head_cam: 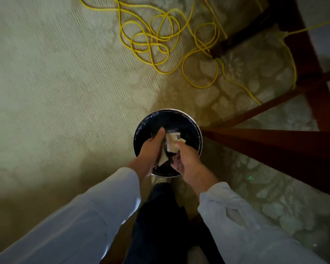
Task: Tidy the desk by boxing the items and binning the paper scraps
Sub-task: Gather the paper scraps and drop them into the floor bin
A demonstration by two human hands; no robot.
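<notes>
Both white-sleeved arms (88,212) are reaching down, hands close together. The left hand (151,149) is facing palm inward, thumb straight; the right hand (188,163) is pinching pale paper scraps (171,144).

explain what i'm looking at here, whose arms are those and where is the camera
No machine here: a person works with bare hands. The single picture comes from a camera worn on the head, looking down. On the carpet stands a round bin. Over it, the right hand pinches paper scraps. The left hand is beside them, though blur hides its grip. A yellow cable lies coiled on the floor beyond, and dark wooden furniture legs stand to the right.
</notes>
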